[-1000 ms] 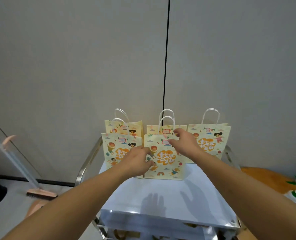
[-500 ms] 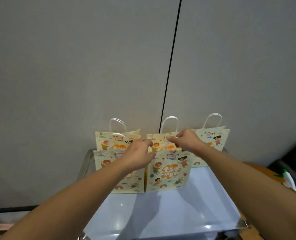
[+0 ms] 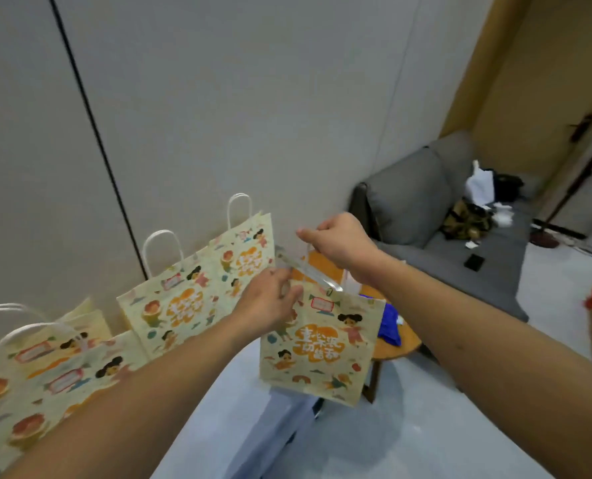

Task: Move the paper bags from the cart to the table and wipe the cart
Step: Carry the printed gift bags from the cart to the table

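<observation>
Cream paper printed with cartoon children and orange lettering makes up the lifted bag (image 3: 318, 344), which hangs in the air past the right edge of the cart top (image 3: 225, 409), with the round wooden counter (image 3: 396, 344) behind and below it. The right hand (image 3: 339, 242) is a fist curled round the bag's white handle, raised above the bag's mouth. The left hand (image 3: 270, 302) pinches the bag's upper left rim, fingers bent over the paper edge. The bag hangs roughly upright, tilted slightly.

Four more bags stand on the cart top along its far edge and its left side. One far bag (image 3: 244, 250) sits against the grey wall (image 3: 218, 98), and a second bag (image 3: 173, 305) overlaps it in front, both with white loop handles upright. Two near bags (image 3: 52, 375) crowd the cart's left end, partly hidden by the left forearm and blurred.

On the counter lies a blue cloth (image 3: 389, 324), just beside the lifted bag's right edge. Beyond it, a grey sofa (image 3: 426, 209) stands against the wall with a dark bag, white scraps and a black phone on its seat.
</observation>
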Demonstrator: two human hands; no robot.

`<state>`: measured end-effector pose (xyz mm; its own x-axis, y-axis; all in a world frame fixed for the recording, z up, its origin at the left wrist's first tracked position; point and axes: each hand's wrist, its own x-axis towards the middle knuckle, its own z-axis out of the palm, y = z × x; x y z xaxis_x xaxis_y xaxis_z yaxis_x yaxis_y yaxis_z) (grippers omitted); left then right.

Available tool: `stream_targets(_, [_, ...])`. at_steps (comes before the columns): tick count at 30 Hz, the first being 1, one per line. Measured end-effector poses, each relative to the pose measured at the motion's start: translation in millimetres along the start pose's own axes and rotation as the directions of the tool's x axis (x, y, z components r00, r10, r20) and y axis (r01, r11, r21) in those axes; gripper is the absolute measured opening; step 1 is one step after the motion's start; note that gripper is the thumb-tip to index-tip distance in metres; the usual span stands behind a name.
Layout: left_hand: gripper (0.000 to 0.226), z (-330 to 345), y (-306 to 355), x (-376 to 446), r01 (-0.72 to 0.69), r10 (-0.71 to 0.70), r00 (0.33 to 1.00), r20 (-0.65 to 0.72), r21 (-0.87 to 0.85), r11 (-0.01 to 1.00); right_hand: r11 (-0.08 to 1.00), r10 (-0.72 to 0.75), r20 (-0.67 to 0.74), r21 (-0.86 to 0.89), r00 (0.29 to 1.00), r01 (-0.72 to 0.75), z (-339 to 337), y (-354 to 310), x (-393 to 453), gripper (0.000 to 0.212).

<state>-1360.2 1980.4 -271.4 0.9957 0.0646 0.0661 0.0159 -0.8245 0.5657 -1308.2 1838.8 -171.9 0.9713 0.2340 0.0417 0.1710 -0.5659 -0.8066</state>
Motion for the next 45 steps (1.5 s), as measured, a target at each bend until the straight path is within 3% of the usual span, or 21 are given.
stream_targets(5, [0.031,51.9,98.8,5.9,-0.228,0.231,0.961,0.148,-0.039,0.973,0.986,0.163,-0.241,0.022,0.957,-0.162,-93.6,44.2,-60.8,0.06])
stream_targets(9, [0.02,92.9,189.4,-8.1,-0.43,0.425,0.878,0.22,-0.03,0.902,0.968,0.252,-0.421,0.1,0.871,-0.232,-172.0,83.2,-128.5,0.05])
stream_targets(14, [0.022,154.3,303.2,-55.3,-0.576,0.568,0.76,0.315,-0.078,0.814,0.942,0.335,-0.599,0.192,0.728,-0.275,-254.3,137.2,-221.6,0.054])
stream_targets(18, [0.027,211.8,372.3,-112.3,-0.61,0.611,0.662,0.434,-0.162,0.776,0.902,0.422,-0.642,0.228,0.64,-0.366,-304.6,182.8,-299.8,0.051])
stream_targets(22, [0.027,269.1,435.1,-170.5,-0.681,0.656,0.522,0.545,-0.197,0.705,0.854,0.502,-0.664,0.28,0.554,-0.438,-345.4,224.0,-384.3,0.039])
stream_targets(28, [0.027,353.0,519.1,-260.3,-0.818,0.713,0.298,0.635,-0.215,0.534,0.773,0.594,-0.71,0.373,0.378,-0.513,-389.3,286.7,-511.3,0.043])
stream_targets(34, [0.025,412.7,579.3,-340.9,-0.889,0.738,0.069,0.672,-0.295,0.351,0.672,0.67,-0.725,0.5,0.161,-0.547,-406.3,323.9,-617.4,0.043])
stream_targets(36, [0.025,440.8,603.9,-375.5,-0.908,0.725,-0.055,0.686,-0.336,0.249,0.632,0.671,-0.741,0.554,0.027,-0.541,-412.5,339.5,-660.2,0.046])
stream_targets(38, [0.024,449.7,612.1,-388.1,-0.911,0.708,-0.108,0.698,-0.355,0.211,0.595,0.691,-0.723,0.576,-0.01,-0.561,-411.2,346.3,-679.0,0.046])
stream_targets(40, [0.027,471.4,630.8,-417.0,-0.907,0.679,-0.216,0.701,-0.402,0.127,0.561,0.694,-0.713,0.622,-0.099,-0.546,-415.5,356.4,-713.4,0.044])
stream_targets(45, [0.03,515.0,671.5,-482.1,-0.859,0.62,-0.399,0.675,-0.511,0.004,0.476,0.678,-0.678,0.699,-0.285,-0.534,-423.3,379.7,-788.2,0.037])
